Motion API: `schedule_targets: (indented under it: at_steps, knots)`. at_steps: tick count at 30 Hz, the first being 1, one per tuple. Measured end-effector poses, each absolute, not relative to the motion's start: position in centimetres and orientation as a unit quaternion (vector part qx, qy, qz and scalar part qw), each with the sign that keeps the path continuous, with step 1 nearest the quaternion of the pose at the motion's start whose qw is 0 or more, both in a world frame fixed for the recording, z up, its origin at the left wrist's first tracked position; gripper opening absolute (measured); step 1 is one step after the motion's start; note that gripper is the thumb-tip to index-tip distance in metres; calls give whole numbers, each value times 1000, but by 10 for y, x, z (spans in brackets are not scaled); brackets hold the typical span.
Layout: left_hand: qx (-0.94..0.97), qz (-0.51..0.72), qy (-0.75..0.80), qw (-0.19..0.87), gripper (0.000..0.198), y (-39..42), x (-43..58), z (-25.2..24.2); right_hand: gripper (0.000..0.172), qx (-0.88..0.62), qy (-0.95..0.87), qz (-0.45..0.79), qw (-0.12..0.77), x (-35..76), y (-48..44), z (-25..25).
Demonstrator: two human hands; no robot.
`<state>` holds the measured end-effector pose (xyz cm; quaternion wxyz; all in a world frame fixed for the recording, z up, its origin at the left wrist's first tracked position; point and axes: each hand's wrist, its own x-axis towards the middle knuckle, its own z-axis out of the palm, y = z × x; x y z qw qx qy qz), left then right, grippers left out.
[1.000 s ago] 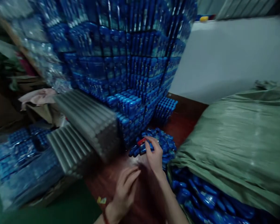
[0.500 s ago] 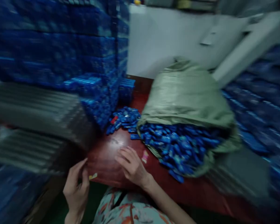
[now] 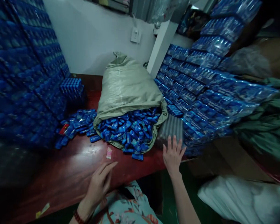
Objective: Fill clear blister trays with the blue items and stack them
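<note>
- Red tabletop (image 3: 72, 174)
- Green sack (image 3: 130, 90), lying open-mouthed on it
- Grey ridged stack (image 3: 171, 124), right of the sack
- Right hand (image 3: 173, 157), fingers spread at the stack, contact unclear
- Left hand (image 3: 96, 183), fingers loosely extended above the tabletop
- Blue packets (image 3: 130, 130), filling the sack's mouth

Dim light, pale glare on the red table (image 3: 80, 166), glints on wrapped blue packs (image 3: 206, 79), blurred left edge

place: workshop or storeroom
back-left corner of table (image 3: 79, 168): tall stack of blue packs (image 3: 40, 62)
right edge: wrapped packs (image 3: 212, 82) piled high
sack (image 3: 128, 87): spilling loose blue pieces (image 3: 130, 129)
</note>
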<state>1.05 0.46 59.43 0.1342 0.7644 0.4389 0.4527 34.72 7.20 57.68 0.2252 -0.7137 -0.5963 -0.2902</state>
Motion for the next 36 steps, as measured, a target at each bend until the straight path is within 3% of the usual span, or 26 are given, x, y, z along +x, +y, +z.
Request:
schedule_targets:
  at_steps: [5, 9, 13, 17, 21, 25, 27, 30, 34, 36]
  knots:
    - [816, 436, 333, 181, 41, 64, 84, 621, 52, -714, -578, -293, 265, 344, 69, 557]
    - [892, 341, 240, 173, 49, 117, 153, 638, 35, -703, -570, -286, 316, 346, 61, 540]
    - [931, 265, 199, 156, 43, 151, 197, 638, 21, -677, -561, -320, 353, 351, 48, 538]
    - [926, 237, 227, 185, 40, 163, 205, 625, 21, -634, -646, -293, 308, 346, 32, 558]
    - [899, 269, 222, 265, 35, 162, 190, 620, 27, -603, -691, -288, 275, 334, 10, 589]
    - [795, 366, 260, 408, 35, 136, 159, 628, 26, -629, -601, -314, 380, 327, 2, 626]
    - [770, 363, 283, 442, 39, 115, 137, 629, 20, -643, -568, -254, 447, 320, 10, 637]
    - [775, 327, 357, 406, 41, 82, 93, 618, 15, -676, -555, -51, 482, 291, 28, 629]
    - [720, 263, 513, 385, 31, 49, 9, 583, 21, -628, -620, 294, 367, 229, 35, 578]
    - [688, 233, 569, 386, 31, 37, -36, 566, 24, -587, -672, 306, 332, 206, 27, 553]
